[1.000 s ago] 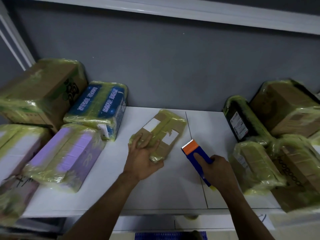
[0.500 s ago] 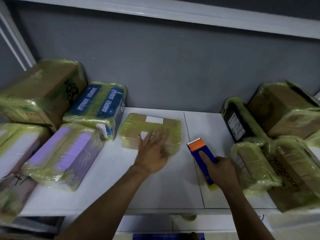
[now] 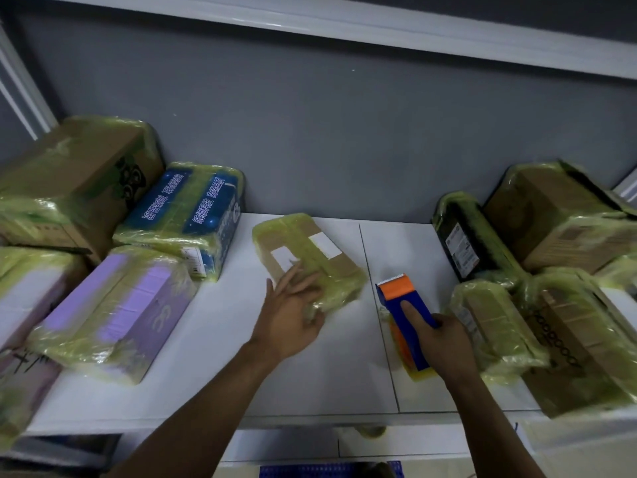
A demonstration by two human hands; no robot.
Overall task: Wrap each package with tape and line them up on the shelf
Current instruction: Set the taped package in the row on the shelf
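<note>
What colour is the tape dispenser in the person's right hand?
The tape dispenser is blue with an orange front end, seen best in the head view.

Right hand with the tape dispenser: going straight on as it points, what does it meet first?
Likely nothing on the shelf until the grey wall; the small package lies just left of that line.

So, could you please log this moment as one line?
left hand rests on flat package | right hand grips tape dispenser

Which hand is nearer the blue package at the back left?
Left. The left hand rests on the small brown package right of the blue package; the right hand grips the tape dispenser farther right.
</note>
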